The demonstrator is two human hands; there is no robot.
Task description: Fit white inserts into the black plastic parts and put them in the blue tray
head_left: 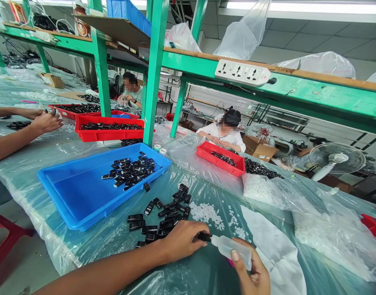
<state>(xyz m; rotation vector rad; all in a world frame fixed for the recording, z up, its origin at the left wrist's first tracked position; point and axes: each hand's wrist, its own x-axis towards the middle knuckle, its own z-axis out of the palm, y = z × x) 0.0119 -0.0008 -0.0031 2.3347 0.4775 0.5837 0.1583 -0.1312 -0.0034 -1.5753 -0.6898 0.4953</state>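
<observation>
A black part is pinched above the worktop by the fingers of the left hand, at the tip of a squeeze bottle gripped by the right hand, and could be smeared if overly hard pressure were applied.

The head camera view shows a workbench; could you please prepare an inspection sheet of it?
Surface: green tabletop covered with clear plastic sheeting.
Job's things: small black rectangular pieces, loose and in a blue rectangular plastic tray; translucent white squeeze bottle.
Clutter: scattered white flakes, creased white sheet, clear plastic bag of white bits.
Hands: left hand pinches a small black part at the bottle's tip; right hand holds the bottle.
Cables: white multi-socket power strip on the green metal frame.
Surroundings: red plastic trays, co-worker in white, white electric fan.
</observation>
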